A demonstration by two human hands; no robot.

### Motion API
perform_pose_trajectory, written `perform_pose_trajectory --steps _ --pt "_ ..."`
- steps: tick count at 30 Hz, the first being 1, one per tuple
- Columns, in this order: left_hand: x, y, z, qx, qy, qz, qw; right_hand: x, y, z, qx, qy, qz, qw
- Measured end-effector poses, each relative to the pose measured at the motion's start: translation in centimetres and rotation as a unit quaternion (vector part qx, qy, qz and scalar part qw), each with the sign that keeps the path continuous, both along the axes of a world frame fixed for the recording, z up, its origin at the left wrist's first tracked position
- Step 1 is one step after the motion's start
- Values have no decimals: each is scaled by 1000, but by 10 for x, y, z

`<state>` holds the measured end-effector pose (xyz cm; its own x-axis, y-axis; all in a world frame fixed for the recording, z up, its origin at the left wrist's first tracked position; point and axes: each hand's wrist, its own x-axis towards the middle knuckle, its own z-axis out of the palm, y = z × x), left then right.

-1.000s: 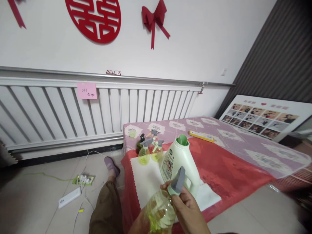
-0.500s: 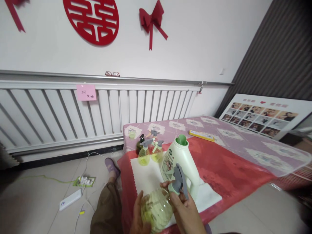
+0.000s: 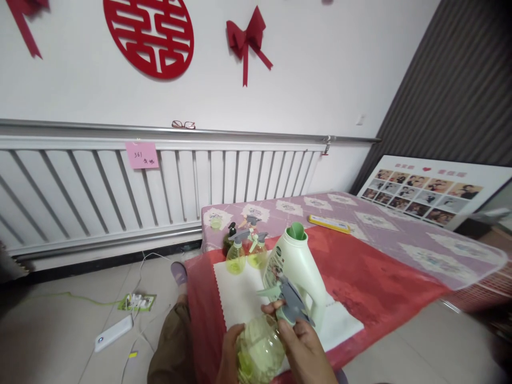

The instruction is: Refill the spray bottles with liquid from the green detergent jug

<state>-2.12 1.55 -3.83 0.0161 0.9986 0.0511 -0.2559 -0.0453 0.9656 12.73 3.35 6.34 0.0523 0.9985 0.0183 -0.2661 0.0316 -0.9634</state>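
A round clear spray bottle (image 3: 259,349) of yellow-green liquid is at the bottom centre, over the near edge of the low table (image 3: 380,277). My left hand (image 3: 229,356) wraps round its body from the left. My right hand (image 3: 306,349) is closed on its grey spray head (image 3: 291,305), whose green trigger sticks out to the left. Just behind stands a large white detergent jug (image 3: 298,269) with an open green spout, on a white cloth (image 3: 240,290).
Several small spray bottles (image 3: 244,248) stand at the table's far left corner. A yellow flat case (image 3: 329,223) lies farther back. A white radiator (image 3: 120,186) lines the wall. A power strip (image 3: 136,302) and white power bank (image 3: 113,333) lie on the floor; my knee (image 3: 176,341) shows.
The spray head has turned in my right hand, its trigger now pointing left. My left hand has come up around the bottle's body, and the bottle sits slightly lower.
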Motion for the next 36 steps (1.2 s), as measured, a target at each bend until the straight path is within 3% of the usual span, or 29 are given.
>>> perform_pose_trajectory --steps 2,5,12,16,20,26,36 --pt "-1 3 -9 29 66 61 995 -5 -1 -2 6 -7 -4 1000" --pt "-2 5 -15 21 103 80 991 -11 -1 -6 20 -42 -23 999" --pt "-1 10 -1 90 179 37 979 -16 2 -13 51 -128 0 990" --pt "7 22 8 103 203 24 973 -21 4 -17 46 -112 -44 992" --pt "9 44 20 91 231 21 968 -16 10 -32 22 -88 -110 990" --pt "11 90 32 75 234 99 964 -9 13 -56 40 -56 -173 983" --pt "46 147 15 93 278 184 938 -7 11 -83 28 17 -149 988"
